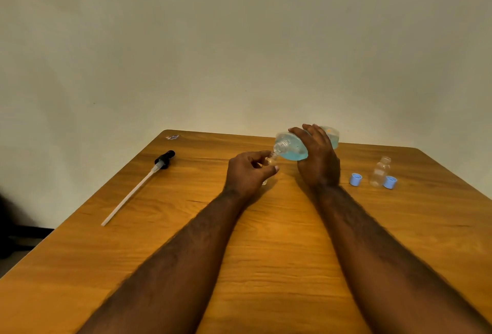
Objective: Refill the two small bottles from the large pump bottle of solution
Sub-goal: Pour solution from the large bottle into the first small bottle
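left hand (250, 172): curled round the first small bottle (271, 160), thumb and fingers pinching it up near the neck. The hand hides most of the bottle.
right hand (318, 159): wrapped over the large bottle (290, 147), which is tipped on its side with the open mouth aimed left and down at the small neck.
mouth to mouth: super close, but I can't tell if they're touching, and I can't see any stream.
solution: blue, pooled along the low side of the large bottle, right up by the shoulder.
biggest worry: wide mouth into a tiny neck. Tip a bit more and I'd guess it glugs, misses, and runs over the left fingers onto the surface (279, 253).
overfill: the left hand covers the small bottle's body, so the level looks hard to read and it could top out unnoticed.
slip: wet fingers on smooth plastic means either bottle could twist in the grip.
second small bottle (380, 172): upright, uncapped, looks empty, off to the right. A blue cap (390, 182) sits just beside its base and another blue cap (356, 179) lies nearer the right wrist. A careless right forearm swing could topple it or send the caps rolling.
pump head (165, 159): lying well to the left with its dip tube (127, 196) flat on the surface, out of harm's way.
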